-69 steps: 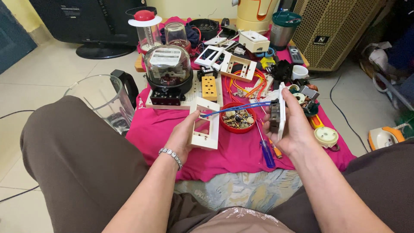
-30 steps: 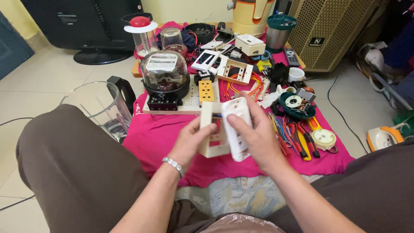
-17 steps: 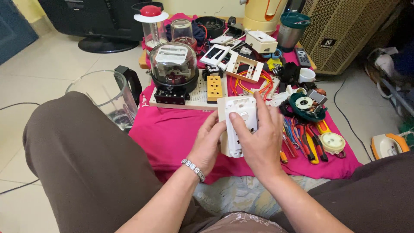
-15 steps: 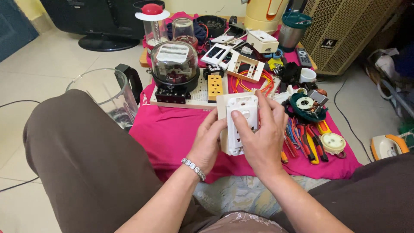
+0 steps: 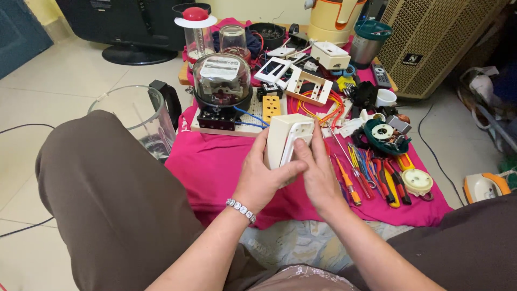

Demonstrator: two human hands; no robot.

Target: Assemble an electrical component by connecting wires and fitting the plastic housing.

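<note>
Pale tiled floor (image 5: 64, 81) under soft, even light. Dark television stand (image 5: 129, 32) at upper left, tan perforated speaker cabinet (image 5: 447, 43) at upper right, black cables (image 5: 27, 129) trailing across the tiles.

Bare pink cloth (image 5: 215, 167) beside tools (image 5: 377, 178)

Both hands (image 5: 291, 175) clasp a white switch box (image 5: 286, 139) over pink cloth (image 5: 215, 167).

Head camera looks steeply down, close over lap.
</note>
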